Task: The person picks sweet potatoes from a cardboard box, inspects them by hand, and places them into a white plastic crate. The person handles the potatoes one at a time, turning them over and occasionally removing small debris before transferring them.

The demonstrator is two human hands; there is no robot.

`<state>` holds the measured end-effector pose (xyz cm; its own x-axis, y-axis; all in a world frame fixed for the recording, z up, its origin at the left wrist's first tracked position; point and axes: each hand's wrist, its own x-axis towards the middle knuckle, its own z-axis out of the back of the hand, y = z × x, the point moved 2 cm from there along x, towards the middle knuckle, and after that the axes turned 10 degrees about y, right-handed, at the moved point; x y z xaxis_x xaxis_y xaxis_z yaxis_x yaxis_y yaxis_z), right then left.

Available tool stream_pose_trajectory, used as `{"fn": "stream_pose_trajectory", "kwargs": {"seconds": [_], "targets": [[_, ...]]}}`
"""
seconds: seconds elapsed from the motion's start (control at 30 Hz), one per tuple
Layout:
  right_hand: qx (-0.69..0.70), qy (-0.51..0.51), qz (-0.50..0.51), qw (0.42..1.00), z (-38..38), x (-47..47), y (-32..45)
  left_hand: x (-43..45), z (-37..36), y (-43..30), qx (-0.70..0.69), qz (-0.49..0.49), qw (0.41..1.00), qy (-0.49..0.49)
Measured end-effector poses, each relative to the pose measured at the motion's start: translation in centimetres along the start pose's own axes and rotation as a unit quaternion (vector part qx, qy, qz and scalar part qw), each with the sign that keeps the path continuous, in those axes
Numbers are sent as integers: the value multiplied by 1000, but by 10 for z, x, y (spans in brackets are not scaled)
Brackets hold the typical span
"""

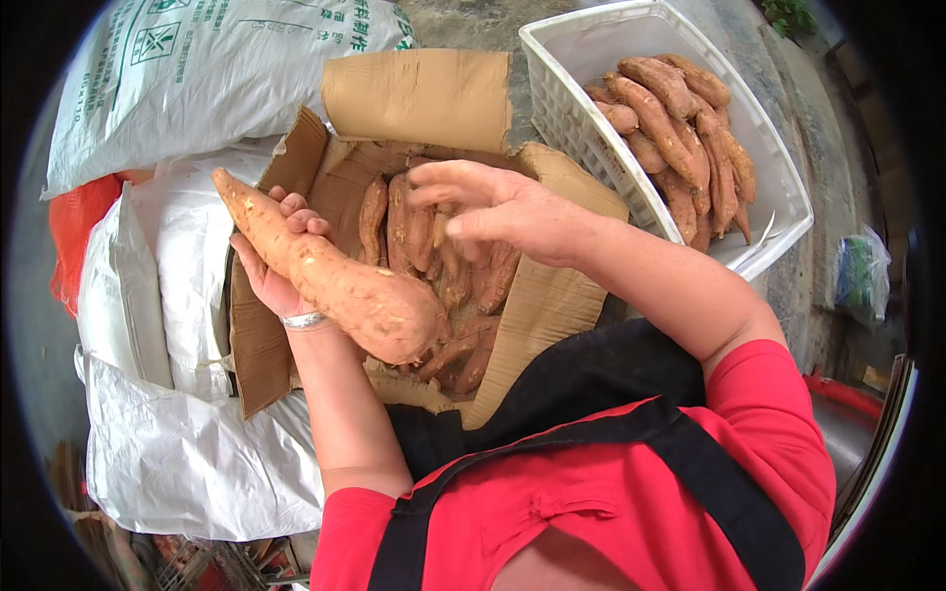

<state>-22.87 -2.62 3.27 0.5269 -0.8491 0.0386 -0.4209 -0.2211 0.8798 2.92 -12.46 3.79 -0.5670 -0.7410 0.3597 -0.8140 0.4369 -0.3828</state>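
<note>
My left hand grips a very large sweet potato from beneath, its fingers curled over the upper side. The root lies slantwise, its narrow tip at the upper left and its thick end over the box. My right hand holds nothing; its fingers and thumb are apart, somewhat blurred, above the opened cardboard box. Inside that box lie several smaller sweet potatoes, partly hidden by my hands and the large root.
A white plastic crate with a heap of sweet potatoes stands at the upper right. White woven sacks and a red mesh bag lie at the left. Cardboard flaps stick out around the box.
</note>
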Motion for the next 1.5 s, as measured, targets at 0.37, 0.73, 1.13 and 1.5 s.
{"fn": "stream_pose_trajectory", "kwargs": {"seconds": [0.37, 0.73, 1.13, 1.5], "targets": [[-306, -2, -21, 952, -19, 3, -3, 3, -4, 10, 68, 9, 997, 19], [-107, 16, 26, 994, 1, 2, -14, 4, -3, 9, 150, 6, 987, -57], [-163, -137, -6, 977, 7, 7, -13, 3, 4, 14, 177, -9, 975, -133], [-401, -165, 35, 901, 0, 15, -17, 1, 3, 23, 208, 12, 963, -170]]}}
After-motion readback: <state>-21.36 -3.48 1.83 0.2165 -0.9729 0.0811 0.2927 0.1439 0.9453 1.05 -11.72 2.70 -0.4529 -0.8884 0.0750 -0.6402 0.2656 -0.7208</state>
